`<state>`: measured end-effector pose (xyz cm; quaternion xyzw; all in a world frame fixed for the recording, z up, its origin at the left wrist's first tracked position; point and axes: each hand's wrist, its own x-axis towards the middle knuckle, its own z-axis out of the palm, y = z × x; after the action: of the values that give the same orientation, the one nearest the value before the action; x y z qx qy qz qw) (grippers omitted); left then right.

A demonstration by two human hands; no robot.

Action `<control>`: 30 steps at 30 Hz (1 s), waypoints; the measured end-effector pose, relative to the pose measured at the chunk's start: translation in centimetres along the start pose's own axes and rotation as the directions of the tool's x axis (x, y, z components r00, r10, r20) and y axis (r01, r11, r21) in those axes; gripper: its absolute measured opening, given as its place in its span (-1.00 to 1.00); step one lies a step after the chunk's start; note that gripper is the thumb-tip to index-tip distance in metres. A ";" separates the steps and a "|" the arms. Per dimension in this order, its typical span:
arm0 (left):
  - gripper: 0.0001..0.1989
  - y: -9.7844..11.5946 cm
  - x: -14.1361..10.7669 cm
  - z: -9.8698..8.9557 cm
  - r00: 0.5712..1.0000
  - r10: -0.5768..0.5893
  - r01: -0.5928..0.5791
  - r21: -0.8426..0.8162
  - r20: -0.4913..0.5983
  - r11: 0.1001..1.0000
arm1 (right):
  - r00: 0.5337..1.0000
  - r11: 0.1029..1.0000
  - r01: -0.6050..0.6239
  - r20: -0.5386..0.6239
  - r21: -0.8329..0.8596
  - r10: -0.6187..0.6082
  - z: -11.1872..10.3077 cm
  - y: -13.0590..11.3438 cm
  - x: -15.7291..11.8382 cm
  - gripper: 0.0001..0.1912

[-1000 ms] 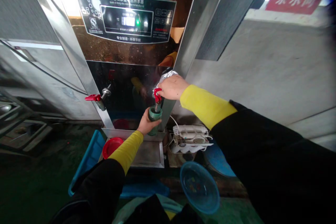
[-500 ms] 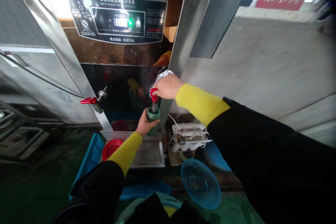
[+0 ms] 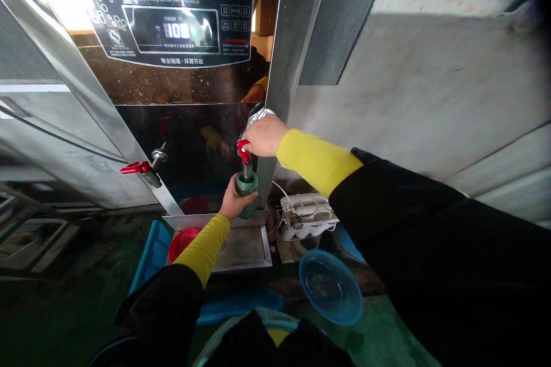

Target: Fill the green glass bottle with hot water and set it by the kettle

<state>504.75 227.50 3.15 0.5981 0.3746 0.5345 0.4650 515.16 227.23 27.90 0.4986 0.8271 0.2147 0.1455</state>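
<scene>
Your left hand [image 3: 235, 202] is wrapped around the green cup [image 3: 247, 192], holding it up under the right tap [image 3: 244, 152] of the boiler [image 3: 172, 86], above the drip tray [image 3: 241, 249]. Your right hand [image 3: 264, 136] is closed on the tap's red lever, with a crumpled silvery wrap just behind it. The display [image 3: 178, 30] reads 100. So the cup is in place and the lever is in your grip; whether water is flowing, or how full the cup is, can't be made out. The left tap [image 3: 140, 169] is untouched
</scene>
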 end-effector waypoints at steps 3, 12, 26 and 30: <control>-0.19 0.0 0.0 0.1 1.000 -0.007 0.007 0.002 -0.003 1.000 | 1.000 1.000 -0.004 -0.002 -0.005 0.004 0.0 0.0 0.0 -0.57; -0.15 -0.4 0.3 0.2 1.000 -0.011 0.011 0.011 -0.013 1.000 | 1.000 1.000 -0.022 0.017 0.020 0.022 -0.5 -0.1 -0.2 -0.60; -0.16 0.0 0.2 0.3 0.999 -0.043 0.043 0.037 -0.015 0.998 | 0.999 0.999 -0.033 0.023 0.006 0.033 -0.5 -0.1 0.0 -0.60; -0.15 0.2 0.2 0.3 0.999 -0.042 0.042 0.015 -0.015 0.999 | 0.999 0.999 -0.044 0.032 0.005 0.044 -0.5 -0.2 -0.1 -0.60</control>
<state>505.08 227.53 3.43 0.5900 0.3945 0.5260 0.4685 514.80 226.95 28.24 0.5203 0.8142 0.2078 0.1525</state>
